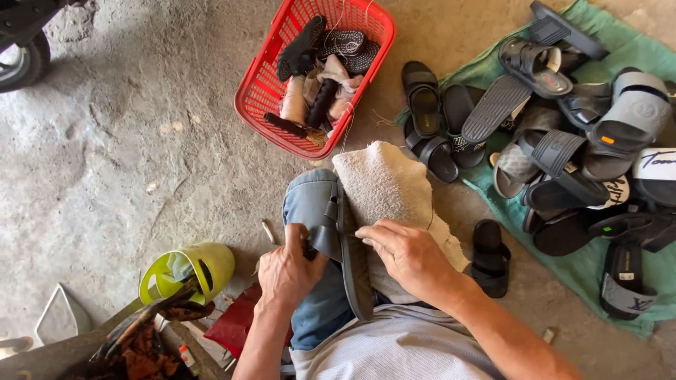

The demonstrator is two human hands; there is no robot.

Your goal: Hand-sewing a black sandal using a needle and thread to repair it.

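Floor: rough grey concrete floor (127,162); a dark wheel at the far left corner is cut off by the frame.
Cloth and pile: green cloth (598,271) on the right, mostly buried under a heap of dark rubber slide sandals (563,127); how many pairs there are is hard to tell, and several run out of frame.
Basket: red plastic mesh basket (260,91), far centre, holding spools, rags and dark pieces too jumbled to make out.
Towel: off-white terry towel (384,183) over the right knee, its near end hidden under the forearm.
Sandal in work: dark grey slide sandal (345,246) on edge across the lap, between both hands; its strap is partly covered.
Right hand: right hand (405,253) lies palm-down, fingers pressing the sole's edge against the towel.
Left hand: left hand (285,271) is closed around the strap side; whatever small thing it pinches is hidden.
Cup: yellow-green plastic cup (186,271), near left, tipped, contents unclear.
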